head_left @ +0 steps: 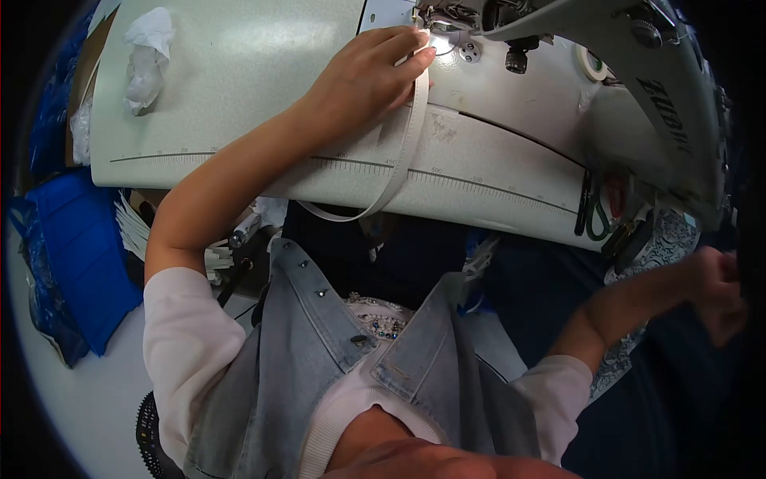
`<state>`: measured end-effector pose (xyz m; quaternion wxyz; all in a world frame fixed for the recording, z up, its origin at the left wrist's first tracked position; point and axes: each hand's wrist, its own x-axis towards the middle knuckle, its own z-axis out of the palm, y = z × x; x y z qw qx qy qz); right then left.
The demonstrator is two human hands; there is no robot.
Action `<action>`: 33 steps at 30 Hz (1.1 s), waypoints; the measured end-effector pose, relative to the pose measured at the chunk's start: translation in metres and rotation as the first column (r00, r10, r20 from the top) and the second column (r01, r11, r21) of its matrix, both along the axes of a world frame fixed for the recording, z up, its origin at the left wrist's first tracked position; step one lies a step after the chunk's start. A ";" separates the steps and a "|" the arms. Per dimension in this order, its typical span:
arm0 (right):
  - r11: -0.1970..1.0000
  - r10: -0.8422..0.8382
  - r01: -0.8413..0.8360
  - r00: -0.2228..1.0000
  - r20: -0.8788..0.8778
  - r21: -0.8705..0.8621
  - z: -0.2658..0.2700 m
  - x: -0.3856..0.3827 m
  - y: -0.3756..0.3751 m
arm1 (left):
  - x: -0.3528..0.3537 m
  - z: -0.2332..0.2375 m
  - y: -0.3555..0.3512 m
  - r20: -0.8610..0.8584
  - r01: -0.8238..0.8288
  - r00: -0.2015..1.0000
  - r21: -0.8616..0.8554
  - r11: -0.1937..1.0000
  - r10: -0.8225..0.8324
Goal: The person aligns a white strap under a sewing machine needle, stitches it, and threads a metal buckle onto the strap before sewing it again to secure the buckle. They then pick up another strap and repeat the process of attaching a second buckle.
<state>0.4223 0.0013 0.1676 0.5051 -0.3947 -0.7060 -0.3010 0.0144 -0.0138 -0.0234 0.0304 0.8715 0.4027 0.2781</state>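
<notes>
My left hand (381, 70) is at the sewing machine's needle area (427, 32), under the lamp's bright spot. Its thumb and fingers pinch a narrow white strap (415, 120). From there the strap curves down across the printed ruler and loops over the table's front edge. Beneath my palm, part of the strap is hidden. Off to the far right, below the machine's arm (638, 88), my right hand (718, 291) is raised in shadow. Its fingers are blurred and look bent, and I cannot make out anything in them.
Crumpled white plastic (148, 60) lies on the sewing table (239, 72). A tape roll (591, 62) sits behind the machine's arm. Green-handled scissors (597, 211) and other tools are at the right edge. A blue bin (84, 259) and white strips (134, 227) are at the left.
</notes>
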 end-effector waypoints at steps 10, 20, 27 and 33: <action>0.699 -0.536 0.114 0.737 -0.411 -0.706 -0.046 0.329 0.083 | -0.002 0.000 -0.004 0.029 0.002 1.000 -0.109 0.994 0.002; 0.785 -0.436 -0.149 0.558 -0.706 -0.602 -0.064 0.343 0.056 | -0.003 -0.006 0.000 0.016 0.011 1.000 -0.124 0.992 -0.009; 0.730 -0.542 -0.016 0.595 -0.593 -0.684 -0.048 0.354 0.092 | 0.000 -0.003 0.003 0.034 -0.017 0.999 -0.019 1.000 0.018; 0.838 -0.512 0.327 0.749 -0.420 -0.437 -0.085 0.309 0.064 | 0.000 0.000 0.003 0.025 -0.015 1.000 -0.021 1.000 0.016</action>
